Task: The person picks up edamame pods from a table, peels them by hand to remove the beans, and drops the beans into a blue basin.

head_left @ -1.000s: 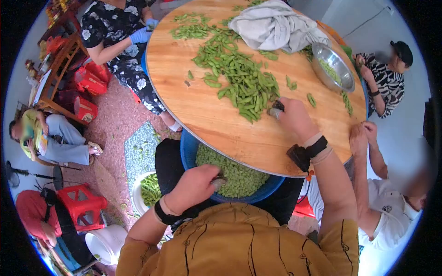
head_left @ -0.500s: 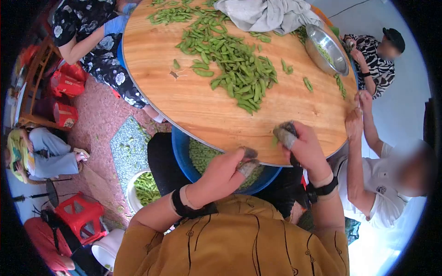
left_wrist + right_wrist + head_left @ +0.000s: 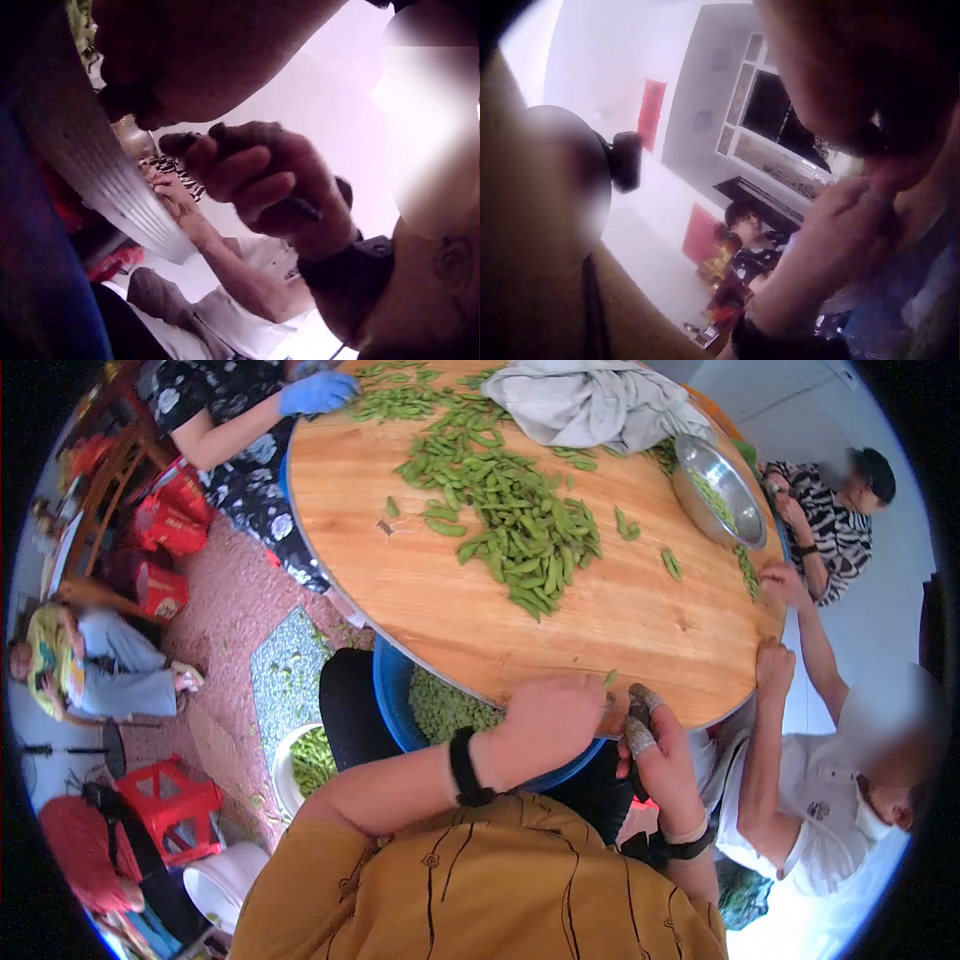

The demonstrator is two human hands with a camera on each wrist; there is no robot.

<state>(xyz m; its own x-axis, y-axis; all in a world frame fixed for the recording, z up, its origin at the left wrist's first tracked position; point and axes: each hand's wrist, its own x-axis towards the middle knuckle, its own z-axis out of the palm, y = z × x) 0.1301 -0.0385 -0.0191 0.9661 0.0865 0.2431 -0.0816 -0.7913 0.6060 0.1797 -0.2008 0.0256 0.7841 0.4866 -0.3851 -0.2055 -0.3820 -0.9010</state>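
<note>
At the near edge of the round wooden table [image 3: 440, 590], my left hand [image 3: 550, 720] pinches a green soybean pod [image 3: 610, 678], whose tip shows past the fingers. Close beside it on the right is my right hand [image 3: 665, 760], its thumb and a finger in grey-black covers, pointing up toward the left fingertips. In the left wrist view its other fingers [image 3: 247, 169] are curled; I cannot tell if it holds anything. A pile of soybean pods [image 3: 520, 520] lies on the table. Under the edge, a blue tub [image 3: 395, 700] holds pale green shelled beans [image 3: 445, 705], partly hidden by my left arm.
A steel bowl [image 3: 718, 490] with green beans and a crumpled cloth [image 3: 590, 405] lie across the table. Other people sit around it, one wearing a blue glove [image 3: 318, 395]. On the floor stand a white bucket of pods [image 3: 285, 780] and a red stool [image 3: 172, 810].
My right hand came back from the pile with a green pod, then moved down past the table edge. My left hand moved from over the tub up and right to meet it.
</note>
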